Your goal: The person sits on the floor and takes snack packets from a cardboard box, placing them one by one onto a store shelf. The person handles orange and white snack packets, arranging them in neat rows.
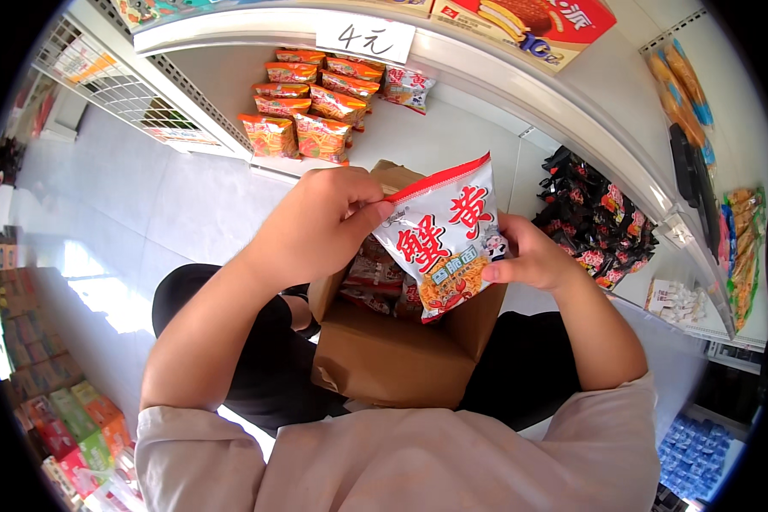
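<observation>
A white and red bag of crispy noodle snack [448, 237] is held between my two hands above an open cardboard box [390, 358]. My left hand [339, 221] pinches its upper left corner. My right hand [528, 253] grips its right edge, thumb in front. Inside the box, between my knees, lie more snack bags [374, 275], partly hidden by the held one. Rows of orange snack bags [320, 131] stand on the white shelf ahead, and a similar white and red bag [408, 88] stands at the back, right of them.
The shelf above has a curved front edge [486, 48] with a handwritten price card [365, 40] and carries a red and yellow carton [531, 25]. Black snack packets [595, 217] are heaped on the right of the lower shelf. A wire rack [128, 96] stands at the left.
</observation>
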The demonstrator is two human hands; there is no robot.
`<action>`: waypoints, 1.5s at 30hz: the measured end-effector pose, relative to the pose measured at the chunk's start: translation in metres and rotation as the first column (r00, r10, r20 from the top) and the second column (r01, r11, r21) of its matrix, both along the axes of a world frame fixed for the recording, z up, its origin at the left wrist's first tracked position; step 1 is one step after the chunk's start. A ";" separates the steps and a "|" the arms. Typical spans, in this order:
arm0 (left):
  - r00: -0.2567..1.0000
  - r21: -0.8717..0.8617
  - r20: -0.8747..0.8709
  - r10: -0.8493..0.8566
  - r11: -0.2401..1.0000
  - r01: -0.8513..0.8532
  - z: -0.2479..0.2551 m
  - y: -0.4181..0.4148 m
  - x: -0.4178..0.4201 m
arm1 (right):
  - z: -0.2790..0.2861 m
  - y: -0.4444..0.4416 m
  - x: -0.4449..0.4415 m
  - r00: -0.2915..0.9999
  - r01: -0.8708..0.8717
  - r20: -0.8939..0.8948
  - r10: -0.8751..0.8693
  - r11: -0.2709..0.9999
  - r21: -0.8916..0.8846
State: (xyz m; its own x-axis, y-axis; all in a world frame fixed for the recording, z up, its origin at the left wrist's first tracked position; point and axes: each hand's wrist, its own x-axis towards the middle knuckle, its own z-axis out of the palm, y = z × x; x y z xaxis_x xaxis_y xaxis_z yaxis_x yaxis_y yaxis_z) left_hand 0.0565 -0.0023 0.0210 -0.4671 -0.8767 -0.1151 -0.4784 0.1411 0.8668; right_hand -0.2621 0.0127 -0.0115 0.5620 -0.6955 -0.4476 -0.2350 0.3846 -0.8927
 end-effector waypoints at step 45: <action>0.491 0.021 0.804 -0.337 0.840 0.541 -0.020 0.033 0.008 | -0.330 -0.308 0.060 0.511 0.334 -0.464 -0.723 0.665 -0.669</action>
